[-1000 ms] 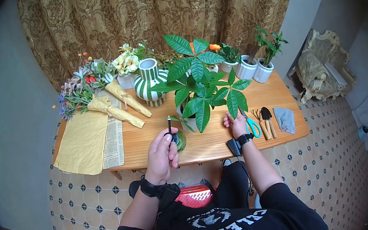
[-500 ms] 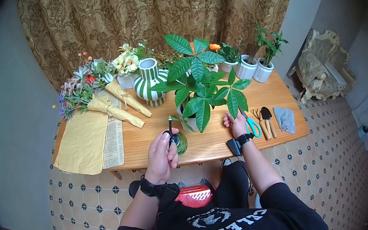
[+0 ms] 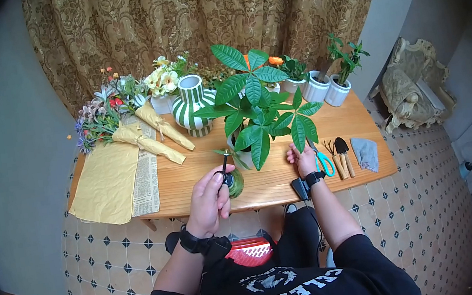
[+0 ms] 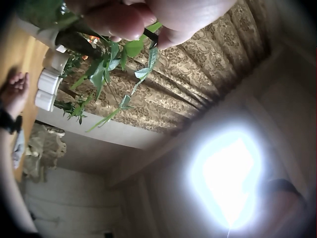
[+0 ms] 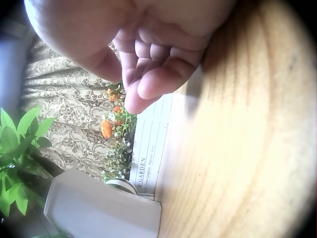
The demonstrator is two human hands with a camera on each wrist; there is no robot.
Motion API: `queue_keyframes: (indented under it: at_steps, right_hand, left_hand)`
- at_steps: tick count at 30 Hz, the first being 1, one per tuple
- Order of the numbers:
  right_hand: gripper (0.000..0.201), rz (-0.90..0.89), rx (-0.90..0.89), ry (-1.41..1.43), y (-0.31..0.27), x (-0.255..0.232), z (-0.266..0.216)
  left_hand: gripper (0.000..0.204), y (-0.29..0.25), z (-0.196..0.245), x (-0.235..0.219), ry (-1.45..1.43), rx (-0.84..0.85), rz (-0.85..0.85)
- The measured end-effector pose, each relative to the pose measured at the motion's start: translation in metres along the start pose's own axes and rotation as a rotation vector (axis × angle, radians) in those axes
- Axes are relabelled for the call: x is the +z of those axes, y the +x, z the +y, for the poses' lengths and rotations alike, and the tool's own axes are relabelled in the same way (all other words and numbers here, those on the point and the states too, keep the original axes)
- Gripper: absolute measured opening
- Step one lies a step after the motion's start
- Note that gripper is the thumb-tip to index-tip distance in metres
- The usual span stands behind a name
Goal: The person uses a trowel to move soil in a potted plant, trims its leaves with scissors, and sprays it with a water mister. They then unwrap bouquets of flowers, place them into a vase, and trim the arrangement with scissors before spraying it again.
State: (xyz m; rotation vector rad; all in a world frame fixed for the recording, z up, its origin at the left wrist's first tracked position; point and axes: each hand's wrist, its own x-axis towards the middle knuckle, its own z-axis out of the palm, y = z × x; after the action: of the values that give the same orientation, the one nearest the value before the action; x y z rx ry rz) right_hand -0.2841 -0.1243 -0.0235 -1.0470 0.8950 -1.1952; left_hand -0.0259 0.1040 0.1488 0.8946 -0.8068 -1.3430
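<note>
In the head view my left hand [image 3: 206,203] grips the black top of a green translucent bottle [image 3: 235,185] at the table's front, its thin black nozzle [image 3: 225,162] tilted up toward the plant. The large leafy plant [image 3: 253,90] stands just beyond, its pot [image 3: 243,157] partly behind leaves. The left wrist view shows the left hand [image 4: 143,17] with finger and thumb around a dark part near leaves [image 4: 99,74]. My right hand [image 3: 305,160] rests beside the teal-handled scissors [image 3: 325,164], fingers loosely curled, holding nothing. In the right wrist view, the hand [image 5: 153,44] is above the pale pot [image 5: 106,208].
A striped vase [image 3: 194,108], wrapped bouquets [image 3: 153,141] and brown paper [image 3: 105,184] lie left on the wooden table [image 3: 281,186]. Small hand tools [image 3: 343,159] and a grey cloth [image 3: 365,154] are at right. White potted plants [image 3: 338,92] stand behind.
The left hand has tipped the nozzle to the right, and the green bottle has shifted slightly right. The right hand and the plant have stayed in place.
</note>
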Motion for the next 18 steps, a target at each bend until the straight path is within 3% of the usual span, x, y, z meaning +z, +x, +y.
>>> queue_keyframes:
  at_steps: [18]
  right_hand:
    - [0.016, -0.003, 0.006, 0.0, -0.0013, 0.001, -0.0022]
  left_hand:
    - [0.04, 0.0, -0.0008, 0.0031, 0.03, -0.049, -0.049]
